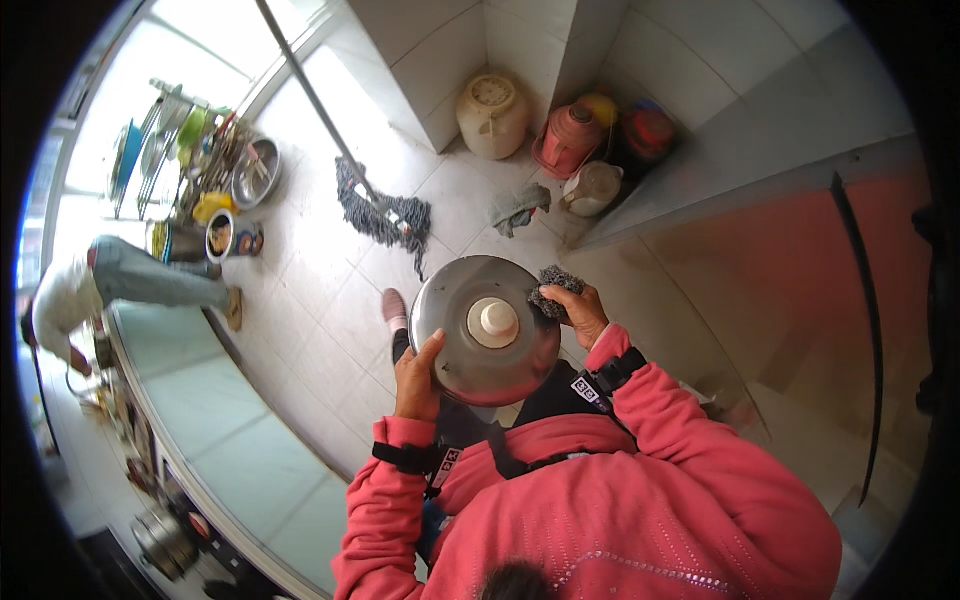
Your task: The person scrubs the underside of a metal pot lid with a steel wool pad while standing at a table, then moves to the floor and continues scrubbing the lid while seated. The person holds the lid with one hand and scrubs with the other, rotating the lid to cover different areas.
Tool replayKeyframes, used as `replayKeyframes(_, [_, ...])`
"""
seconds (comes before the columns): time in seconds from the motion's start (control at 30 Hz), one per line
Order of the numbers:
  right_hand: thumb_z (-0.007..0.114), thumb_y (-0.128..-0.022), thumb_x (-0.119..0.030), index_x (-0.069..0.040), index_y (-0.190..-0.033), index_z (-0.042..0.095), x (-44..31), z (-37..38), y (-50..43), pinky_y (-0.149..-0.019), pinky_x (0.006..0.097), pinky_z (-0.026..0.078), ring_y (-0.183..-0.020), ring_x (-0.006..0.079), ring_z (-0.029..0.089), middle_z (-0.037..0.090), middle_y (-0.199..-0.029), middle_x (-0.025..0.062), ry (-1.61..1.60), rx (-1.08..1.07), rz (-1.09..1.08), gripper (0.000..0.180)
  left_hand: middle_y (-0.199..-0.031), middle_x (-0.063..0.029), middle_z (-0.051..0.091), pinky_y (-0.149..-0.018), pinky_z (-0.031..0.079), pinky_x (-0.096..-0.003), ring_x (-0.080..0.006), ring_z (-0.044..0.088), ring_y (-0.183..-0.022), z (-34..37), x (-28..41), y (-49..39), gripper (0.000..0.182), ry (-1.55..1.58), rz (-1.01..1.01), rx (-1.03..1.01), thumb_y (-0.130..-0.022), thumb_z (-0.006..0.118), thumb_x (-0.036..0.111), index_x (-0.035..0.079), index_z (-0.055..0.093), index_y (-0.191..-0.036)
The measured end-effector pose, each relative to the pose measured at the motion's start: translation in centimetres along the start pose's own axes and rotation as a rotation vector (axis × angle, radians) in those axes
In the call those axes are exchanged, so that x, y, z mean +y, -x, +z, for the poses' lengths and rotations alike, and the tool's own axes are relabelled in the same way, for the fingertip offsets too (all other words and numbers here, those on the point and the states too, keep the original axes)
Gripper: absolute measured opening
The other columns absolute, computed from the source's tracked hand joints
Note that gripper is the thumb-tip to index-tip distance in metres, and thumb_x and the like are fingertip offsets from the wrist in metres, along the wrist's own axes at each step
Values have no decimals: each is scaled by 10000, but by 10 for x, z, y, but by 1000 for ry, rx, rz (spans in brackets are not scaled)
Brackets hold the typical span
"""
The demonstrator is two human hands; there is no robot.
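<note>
My left hand (420,376) grips the left rim of a round metal pot lid (480,373), thumb on top and fingers hidden beneath. The lid has a cream-coloured knob (497,321) at its centre and a few dark specks on its surface. A grey wire scouring pad (556,289) is pinched in my right hand (585,311), and it meets the lid's right edge. The lid is held in front of my body, above the tiled floor.
A string mop (382,214) rests on the floor ahead, near a grey rag (519,209). Jars and buckets, including a cream jar (492,120), line the wall. At left, a person (135,277) bends over the counter. A metal pot (165,541) and a dish rack (161,142) are also at left.
</note>
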State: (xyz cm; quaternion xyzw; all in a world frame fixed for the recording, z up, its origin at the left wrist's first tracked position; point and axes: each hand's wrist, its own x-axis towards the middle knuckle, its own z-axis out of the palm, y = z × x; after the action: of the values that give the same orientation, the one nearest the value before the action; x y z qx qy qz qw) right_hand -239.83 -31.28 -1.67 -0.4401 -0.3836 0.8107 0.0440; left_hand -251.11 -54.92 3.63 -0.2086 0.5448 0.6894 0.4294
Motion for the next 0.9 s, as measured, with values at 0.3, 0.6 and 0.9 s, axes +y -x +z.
replayKeyframes(0.3, [726, -772, -137, -14, -915, 688, -15, 66, -73, -709, 268, 507, -746, 129, 647, 682, -838, 30, -120, 407, -100, 192, -1002, -103, 645, -765, 524, -329, -205, 634, -877, -7, 111, -170, 337, -111, -131, -242, -851, 671, 120, -42, 562, -1125])
replayKeyframes(0.6, [667, -814, -81, 11, -1010, 668, 15, 85, -175, -779, 292, 501, -843, 143, 639, 677, -935, 63, -400, 387, -266, 217, -1118, -117, 627, -895, 494, -370, -240, 610, -1011, -46, 119, -304, 425, 2, -244, -372, -866, 641, 174, -3, 525, -1235])
replayKeyframes(0.9, [653, -797, -92, 17, -1113, 643, 61, 26, -274, -828, 287, 481, -885, 138, 624, 666, -987, 48, -423, 273, -285, 335, -1111, -95, 638, -945, 465, -383, -229, 604, -1023, -80, 7, -421, 316, 273, -318, -238, -852, 652, 138, 18, 595, -1138])
